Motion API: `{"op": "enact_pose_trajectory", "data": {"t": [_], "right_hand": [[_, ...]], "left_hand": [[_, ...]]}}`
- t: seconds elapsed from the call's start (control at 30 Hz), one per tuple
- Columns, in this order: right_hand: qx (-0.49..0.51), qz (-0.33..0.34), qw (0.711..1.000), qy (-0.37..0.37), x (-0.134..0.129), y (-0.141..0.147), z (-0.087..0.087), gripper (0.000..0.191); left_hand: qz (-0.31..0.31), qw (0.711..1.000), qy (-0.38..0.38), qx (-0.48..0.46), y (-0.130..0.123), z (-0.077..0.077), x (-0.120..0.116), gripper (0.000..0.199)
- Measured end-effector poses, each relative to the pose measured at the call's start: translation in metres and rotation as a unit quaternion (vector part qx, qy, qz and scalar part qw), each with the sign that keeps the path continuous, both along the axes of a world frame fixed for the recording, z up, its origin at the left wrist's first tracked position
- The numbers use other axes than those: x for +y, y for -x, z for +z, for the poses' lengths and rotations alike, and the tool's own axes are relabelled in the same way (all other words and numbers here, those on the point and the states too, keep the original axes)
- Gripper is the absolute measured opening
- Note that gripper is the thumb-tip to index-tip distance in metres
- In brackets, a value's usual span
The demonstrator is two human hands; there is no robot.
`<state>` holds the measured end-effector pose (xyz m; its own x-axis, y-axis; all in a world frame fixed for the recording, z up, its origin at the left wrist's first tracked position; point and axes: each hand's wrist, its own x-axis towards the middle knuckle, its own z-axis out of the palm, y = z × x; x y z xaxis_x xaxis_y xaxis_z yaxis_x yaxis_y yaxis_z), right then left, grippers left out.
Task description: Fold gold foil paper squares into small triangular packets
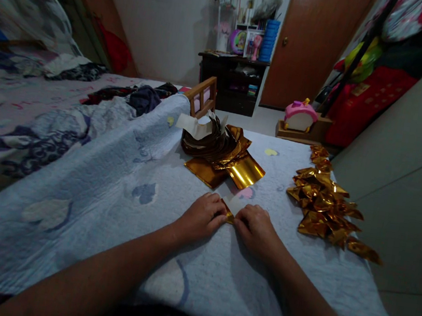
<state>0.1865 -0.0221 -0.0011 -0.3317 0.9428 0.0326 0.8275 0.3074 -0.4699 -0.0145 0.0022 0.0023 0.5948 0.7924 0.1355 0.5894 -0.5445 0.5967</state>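
Note:
A sheet of gold foil paper [230, 216] lies on the bed cover between my hands, its near edge turned up to show gold and its pale back showing beyond. My left hand [206, 214] pinches the sheet's left side, fingers curled. On the right side my right hand [255, 226] grips it in the same way. Just past my hands sits a loose stack of gold foil paper [213, 140], several sheets fanned out toward me. Off to the right, a heap of folded gold paper pieces [323, 200] rests near the bed's edge.
The light blue cover [116, 218] with heart patterns spreads under everything. Clothes [83, 114] lie along the left. A small wooden rail [203, 96] stands behind the stack. Beyond are a dark cabinet [225, 79], a pink toy case [300, 115] and a pale wardrobe [409, 170] at right.

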Motion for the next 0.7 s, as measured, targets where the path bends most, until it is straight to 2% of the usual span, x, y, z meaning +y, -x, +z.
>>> {"op": "enact_pose_trajectory", "data": {"t": [0.33,0.7], "right_hand": [[-0.056,-0.061,0.997,-0.005,-0.003,0.010,0.008,0.019],[-0.062,-0.078,0.995,0.002,-0.006,0.013,0.010,0.017]], "left_hand": [[0.026,0.997,-0.014,0.065,-0.005,0.003,-0.003,0.013],[0.032,0.998,-0.008,0.056,-0.005,-0.001,-0.002,0.015]]}}
